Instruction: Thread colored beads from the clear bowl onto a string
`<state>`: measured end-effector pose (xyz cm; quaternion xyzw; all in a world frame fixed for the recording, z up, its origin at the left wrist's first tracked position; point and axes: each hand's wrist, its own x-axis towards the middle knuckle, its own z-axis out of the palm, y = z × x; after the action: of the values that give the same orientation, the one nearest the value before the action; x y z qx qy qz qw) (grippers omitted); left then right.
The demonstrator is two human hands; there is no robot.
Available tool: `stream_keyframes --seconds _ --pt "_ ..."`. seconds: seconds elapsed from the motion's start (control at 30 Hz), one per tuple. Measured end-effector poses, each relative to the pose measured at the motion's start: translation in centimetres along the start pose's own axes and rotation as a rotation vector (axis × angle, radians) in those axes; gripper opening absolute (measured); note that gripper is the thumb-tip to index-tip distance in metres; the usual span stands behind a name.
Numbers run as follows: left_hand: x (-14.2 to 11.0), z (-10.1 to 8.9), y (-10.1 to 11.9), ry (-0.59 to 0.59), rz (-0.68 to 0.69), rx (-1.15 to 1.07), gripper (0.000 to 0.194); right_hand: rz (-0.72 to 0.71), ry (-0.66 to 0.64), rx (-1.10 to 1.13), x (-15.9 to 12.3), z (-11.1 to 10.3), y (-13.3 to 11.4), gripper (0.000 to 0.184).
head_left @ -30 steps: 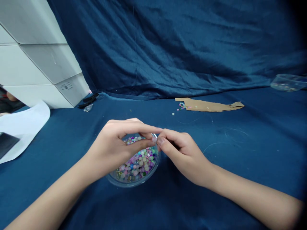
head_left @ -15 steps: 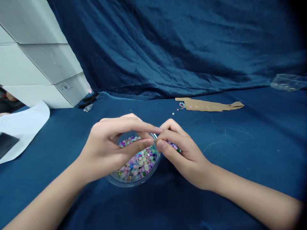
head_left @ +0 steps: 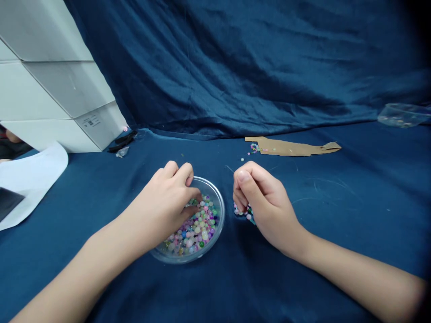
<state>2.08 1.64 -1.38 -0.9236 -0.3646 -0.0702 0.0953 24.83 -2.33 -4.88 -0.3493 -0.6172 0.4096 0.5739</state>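
A clear round bowl (head_left: 220, 224) full of small mixed-colour beads (head_left: 198, 229) rests on the blue cloth. My left hand (head_left: 171, 193) reaches down into it, thumb and forefinger slightly apart at the beads; its other fingers are curled and partly hidden. To the right of the bowl, my right hand (head_left: 261, 197) is closed, thumb pressed against the forefinger. A thin clear thread (head_left: 229, 168) sticks out past those fingertips. Beneath the curled fingers hangs a strand of beads (head_left: 248, 215), mostly covered by the hand.
Farther back lies a torn cardboard strip (head_left: 292, 147) with a small beaded loop (head_left: 254, 148) at its left end. A clear container (head_left: 402, 115) stands at far right. White boxes (head_left: 50, 89) and a white sheet (head_left: 40, 184) are on the left. Loose thread (head_left: 332, 181) lies on the cloth.
My hands have come apart. The left has dipped into the bowl among the beads, while the right has shifted slightly right, still holding the beaded strand.
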Motion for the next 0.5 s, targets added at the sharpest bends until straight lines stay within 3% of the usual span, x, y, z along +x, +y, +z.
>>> stream_keyframes --seconds 0.1,0.2,0.5 --pt "0.16 -0.20 0.26 -0.051 -0.036 0.010 0.017 0.026 -0.029 0.019 -0.18 0.10 0.18 0.037" --pt "0.32 -0.39 0.32 -0.072 -0.047 -0.033 0.013 0.044 -0.059 0.031 -0.38 0.18 0.28 0.036" --pt "0.21 -0.26 0.26 -0.008 -0.047 -0.188 0.007 0.062 -0.107 0.002 -0.56 0.21 0.17 0.036"
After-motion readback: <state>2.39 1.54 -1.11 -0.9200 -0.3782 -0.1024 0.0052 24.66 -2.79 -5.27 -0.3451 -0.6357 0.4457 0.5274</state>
